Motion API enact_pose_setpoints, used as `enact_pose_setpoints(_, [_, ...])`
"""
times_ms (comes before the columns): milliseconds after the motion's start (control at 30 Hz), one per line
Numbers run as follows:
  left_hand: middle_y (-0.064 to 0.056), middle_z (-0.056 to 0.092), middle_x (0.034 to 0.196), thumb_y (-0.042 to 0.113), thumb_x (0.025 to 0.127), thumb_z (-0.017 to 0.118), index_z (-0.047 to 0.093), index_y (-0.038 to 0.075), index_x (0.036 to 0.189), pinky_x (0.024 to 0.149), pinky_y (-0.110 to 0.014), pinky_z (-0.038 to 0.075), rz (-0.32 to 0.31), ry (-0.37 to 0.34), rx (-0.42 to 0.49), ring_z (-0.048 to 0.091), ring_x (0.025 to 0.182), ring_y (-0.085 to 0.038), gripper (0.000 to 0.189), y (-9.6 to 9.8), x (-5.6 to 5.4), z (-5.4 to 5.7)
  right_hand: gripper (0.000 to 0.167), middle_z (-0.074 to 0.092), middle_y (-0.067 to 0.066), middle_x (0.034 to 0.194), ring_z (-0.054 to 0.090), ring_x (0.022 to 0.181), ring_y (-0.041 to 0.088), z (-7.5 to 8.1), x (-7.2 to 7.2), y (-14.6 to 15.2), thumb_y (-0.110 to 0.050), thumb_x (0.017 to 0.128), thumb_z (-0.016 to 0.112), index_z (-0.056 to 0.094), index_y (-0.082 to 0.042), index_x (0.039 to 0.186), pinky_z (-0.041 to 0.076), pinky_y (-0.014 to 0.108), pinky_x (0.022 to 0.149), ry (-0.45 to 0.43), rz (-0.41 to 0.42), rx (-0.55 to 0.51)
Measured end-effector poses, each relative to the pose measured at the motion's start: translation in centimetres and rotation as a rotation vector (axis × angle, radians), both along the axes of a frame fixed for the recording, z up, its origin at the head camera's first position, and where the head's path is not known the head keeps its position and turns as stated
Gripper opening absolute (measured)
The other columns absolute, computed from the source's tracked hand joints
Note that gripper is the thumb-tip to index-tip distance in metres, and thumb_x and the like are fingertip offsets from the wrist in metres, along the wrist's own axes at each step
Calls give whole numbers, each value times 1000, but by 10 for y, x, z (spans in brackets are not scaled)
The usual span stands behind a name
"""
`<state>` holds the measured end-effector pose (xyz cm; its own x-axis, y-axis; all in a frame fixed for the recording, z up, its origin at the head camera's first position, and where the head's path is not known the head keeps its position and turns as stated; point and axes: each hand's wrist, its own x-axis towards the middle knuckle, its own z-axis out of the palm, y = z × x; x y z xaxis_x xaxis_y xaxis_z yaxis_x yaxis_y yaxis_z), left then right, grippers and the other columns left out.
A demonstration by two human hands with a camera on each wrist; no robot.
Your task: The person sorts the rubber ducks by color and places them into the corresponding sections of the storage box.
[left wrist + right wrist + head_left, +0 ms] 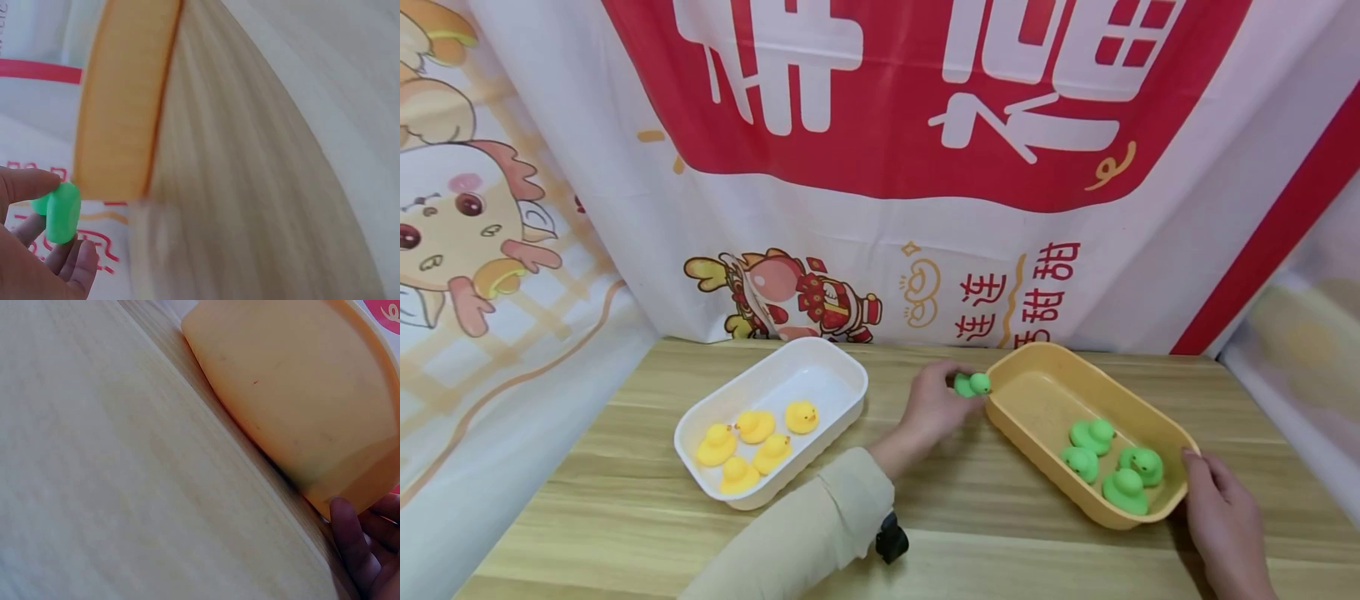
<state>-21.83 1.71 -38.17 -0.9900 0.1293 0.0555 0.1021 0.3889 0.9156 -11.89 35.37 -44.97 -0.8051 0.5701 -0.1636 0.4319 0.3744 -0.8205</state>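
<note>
My left hand (pixel 934 402) pinches a green toy duck (pixel 973 384) between thumb and fingers, just off the left end of an orange plastic basin. In the left wrist view the green duck (pixel 63 214) shows from behind, near the basin's wall (pixel 122 119). My right hand (pixel 1225 521) holds the near right corner of the orange basin (pixel 1026 392), which sits slantwise on the table. The right wrist view shows the thumb (pixel 347 534) against the basin's outer wall (pixel 275 387). Several green ducks (pixel 1124 491) lie in the basin's near right part.
To the left stands a white basin (pixel 831 362) with several yellow toy ducks (pixel 755 427) in its near part. Both basins are on a wood-grain table (pixel 955 517). A printed red and white cloth (pixel 887 217) hangs behind the table, and other cloths flank it.
</note>
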Motion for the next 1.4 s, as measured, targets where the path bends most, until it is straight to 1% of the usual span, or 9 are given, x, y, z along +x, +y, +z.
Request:
enact_pose_setpoints(200, [-6,71,116,9,86,88,77,11,119,93,-27,58,-5,10,27,63,105,-14,35,3,8,10,68,50,15,160,45,137,29,6,0,-4,-62,111,35,52,-16,158,35,28,107,-13,12,5])
enact_pose_setpoints(367, [-4,72,116,8,86,88,77,12,117,91,-25,57,-19,9,39,64,106,-16,34,2,11,11,67,51,14,160,44,135,29,7,0,-4,-61,111,35,54,-16,157,35,26,103,-6,7,6])
enact_pose_setpoints(533, [-4,72,118,8,86,87,77,12,119,90,-25,58,-15,6,39,65,107,-18,35,0,11,9,68,48,16,163,41,142,34,7,-1,-4,-61,111,34,51,-16,159,35,33,114,-6,10,-7])
enact_pose_setpoints(733, [-5,72,119,9,87,88,76,10,122,91,-26,58,-8,-1,17,64,107,-16,37,-2,10,8,67,51,15,160,44,135,30,7,-1,-5,-61,111,36,53,-15,157,35,27,103,5,-1,5])
enact_pose_setpoints(833, [-5,72,119,10,87,88,76,11,122,91,-26,59,-8,-12,17,64,105,-15,37,-1,10,8,68,50,15,162,44,140,31,7,-1,-5,-61,111,35,51,-15,159,35,29,109,1,-2,-7])
enact_pose_setpoints(1033, [-3,71,118,10,88,88,76,13,122,91,-26,59,-1,-35,28,64,105,-14,36,1,11,10,71,44,17,168,38,152,37,9,-2,-5,-62,111,34,46,-16,163,28,44,131,-5,3,-39])
enact_pose_setpoints(1167, [-4,72,119,10,88,87,76,13,121,92,-27,59,0,-33,31,65,108,-17,36,1,12,9,71,41,18,170,36,155,39,9,-2,-4,-62,111,34,44,-16,164,25,55,133,3,7,-47])
enact_pose_setpoints(1267, [-4,72,119,11,88,88,76,13,121,93,-28,59,2,-32,34,65,109,-19,35,0,13,9,71,43,18,169,37,154,38,8,-2,-4,-61,111,35,45,-15,163,26,52,132,9,6,-43])
enact_pose_setpoints(1400, [-3,72,119,13,88,88,76,13,122,92,-28,58,9,-30,41,65,108,-17,36,0,13,10,69,47,14,166,40,151,33,7,-2,-4,-62,111,35,49,-16,161,30,37,128,12,-3,-28])
